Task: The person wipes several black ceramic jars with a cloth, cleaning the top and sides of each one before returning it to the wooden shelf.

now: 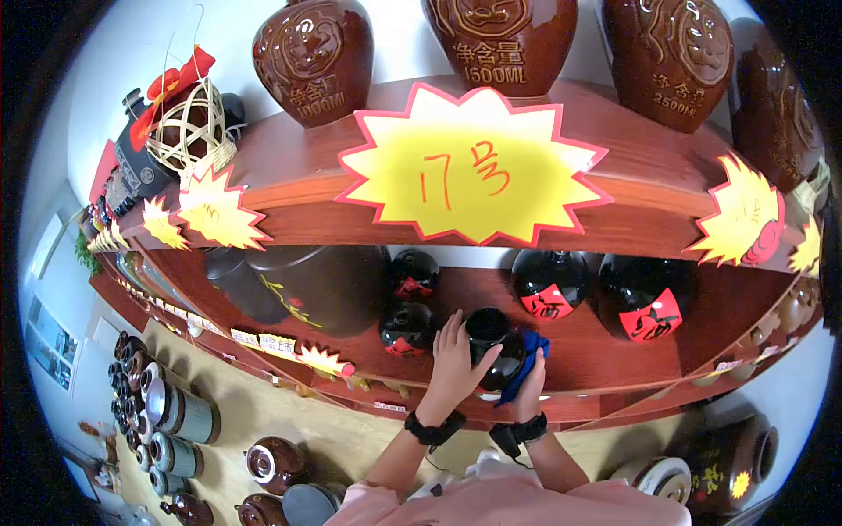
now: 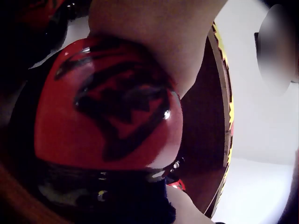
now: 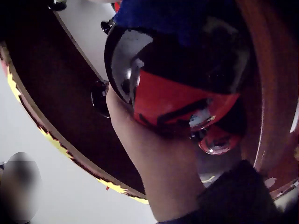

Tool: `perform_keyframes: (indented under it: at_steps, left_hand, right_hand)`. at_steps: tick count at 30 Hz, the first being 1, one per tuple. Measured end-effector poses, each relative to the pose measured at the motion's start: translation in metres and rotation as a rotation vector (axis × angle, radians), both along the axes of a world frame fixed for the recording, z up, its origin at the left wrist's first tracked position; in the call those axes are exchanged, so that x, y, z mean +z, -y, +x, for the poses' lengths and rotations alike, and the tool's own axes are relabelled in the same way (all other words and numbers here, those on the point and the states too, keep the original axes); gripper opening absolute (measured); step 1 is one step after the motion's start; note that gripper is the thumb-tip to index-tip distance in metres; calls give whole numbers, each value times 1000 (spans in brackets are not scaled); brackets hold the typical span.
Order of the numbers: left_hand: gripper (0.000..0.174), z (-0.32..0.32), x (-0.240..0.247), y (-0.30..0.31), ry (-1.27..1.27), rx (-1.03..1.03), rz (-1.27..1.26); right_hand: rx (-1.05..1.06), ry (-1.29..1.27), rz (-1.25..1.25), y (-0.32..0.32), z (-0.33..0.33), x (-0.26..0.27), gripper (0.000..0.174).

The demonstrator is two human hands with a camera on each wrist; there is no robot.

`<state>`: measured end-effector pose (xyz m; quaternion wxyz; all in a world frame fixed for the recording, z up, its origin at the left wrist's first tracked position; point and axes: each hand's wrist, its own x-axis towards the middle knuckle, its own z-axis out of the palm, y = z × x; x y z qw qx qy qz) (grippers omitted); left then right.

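Note:
A round black glossy jar [image 1: 500, 373] is held between both hands over the lower shelf, its dark base or top toward the head camera. My left hand [image 1: 456, 364] grips its left side, thumb across the front. At its right side my right hand [image 1: 529, 386] holds a blue cloth [image 1: 530, 355] against the glass. The left wrist view shows the jar's red label [image 2: 107, 107] with black writing close up, and the cloth [image 2: 154, 200] below it. In the right wrist view the cloth [image 3: 154, 18] lies on the jar [image 3: 187, 60], above the left hand [image 3: 159, 158].
Small black jars [image 1: 406, 329] stand just left of the hands, larger ones [image 1: 647, 298] to the right. An upper shelf edge [image 1: 303, 206] with a yellow price sign [image 1: 474, 167] overhangs them. Brown jars [image 1: 313, 61] stand on top; more pots [image 1: 276, 465] are on the floor.

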<state>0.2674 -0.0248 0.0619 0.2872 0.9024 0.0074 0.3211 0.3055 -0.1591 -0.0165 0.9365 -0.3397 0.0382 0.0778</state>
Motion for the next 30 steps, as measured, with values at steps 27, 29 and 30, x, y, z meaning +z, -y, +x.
perform_keyframes:
  at_steps: [27, 29, 30]
  left_hand:
    - [59, 5, -9, -2, 109, -95, -74]
    - [59, 4, -11, -1, 97, -93, -67]
    - [59, 3, -11, -1, 106, -86, -73]
  right_hand:
    - [-199, 815, -1139, -3, 28, 84, 26]
    - [-74, 662, -1076, 1, 41, 72, 24]
    - [23, 538, -988, 4, 45, 67, 25]
